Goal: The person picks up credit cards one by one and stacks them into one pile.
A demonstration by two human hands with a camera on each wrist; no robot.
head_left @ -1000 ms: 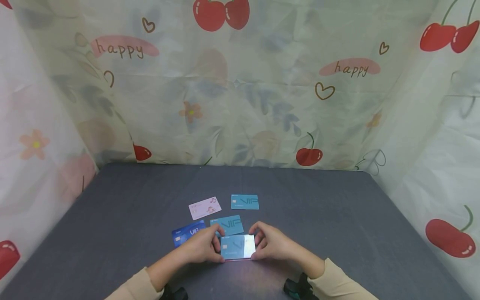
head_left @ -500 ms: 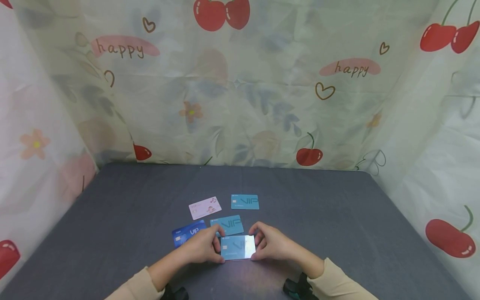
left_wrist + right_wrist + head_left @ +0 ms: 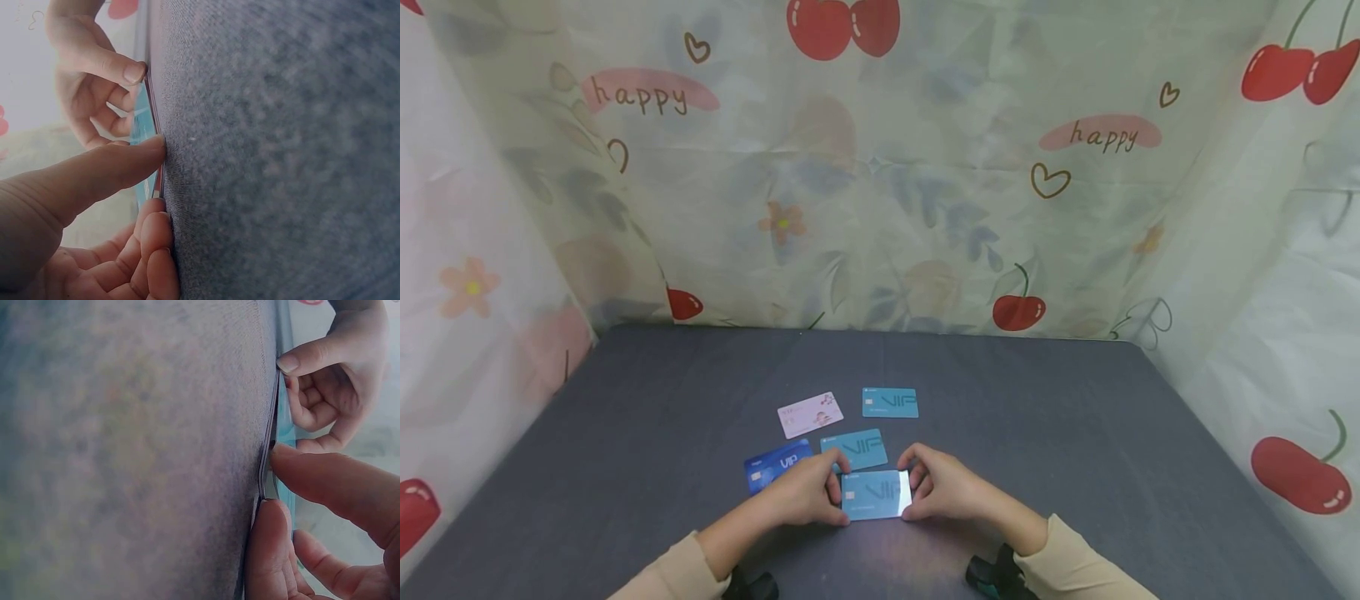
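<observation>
A small stack of plastic cards with a light-blue VIP card (image 3: 871, 496) on top is held between both hands, low against the grey cloth. My left hand (image 3: 808, 492) grips its left end, thumb at the near corner and fingers at the far one. At the right end, my right hand (image 3: 946, 490) grips in the same way. Thin layered card edges (image 3: 269, 434) show beneath the blue face in the right wrist view. Just beyond the stack lies another light-blue VIP card (image 3: 859, 448). A dark-blue VIP card (image 3: 775, 467) is partly hidden behind my left hand.
Farther back on the grey cloth-covered table (image 3: 1037, 417) lie a pink card (image 3: 810, 415) and a third light-blue VIP card (image 3: 890, 402). A cherry-patterned curtain (image 3: 880, 192) encloses the back and sides.
The bright reflection on the top card has shrunk to a narrow strip at its right end, so its tilt differs slightly. Both hands stay in place, and the loose cards have not moved.
</observation>
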